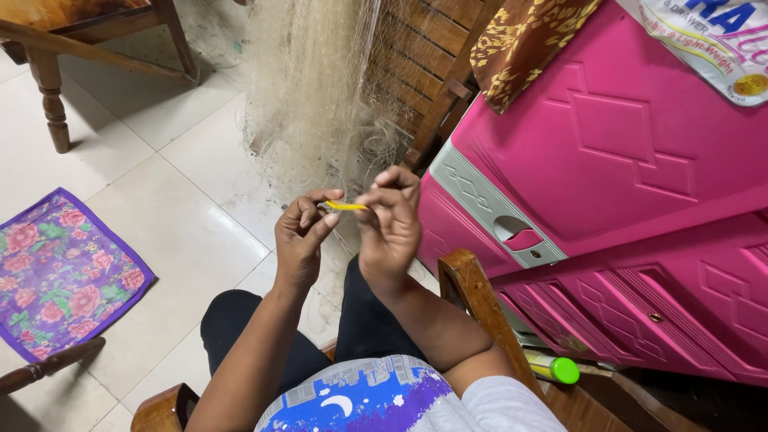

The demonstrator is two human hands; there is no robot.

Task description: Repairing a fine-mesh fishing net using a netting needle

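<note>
Both hands near lap: left hand [302, 232] and right hand [392, 220] pinch yellow netting needle [346, 206] closed; fine fishing net [308, 88] could snag or tangle.

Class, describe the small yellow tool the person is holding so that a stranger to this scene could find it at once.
Start at the big pink plastic cabinet on the right, then look left to the pale fishing net hanging in front of the seated person. Just below it, the left hand and right hand pinch a thin yellow needle between them, the only bright yellow sliver there.
</note>
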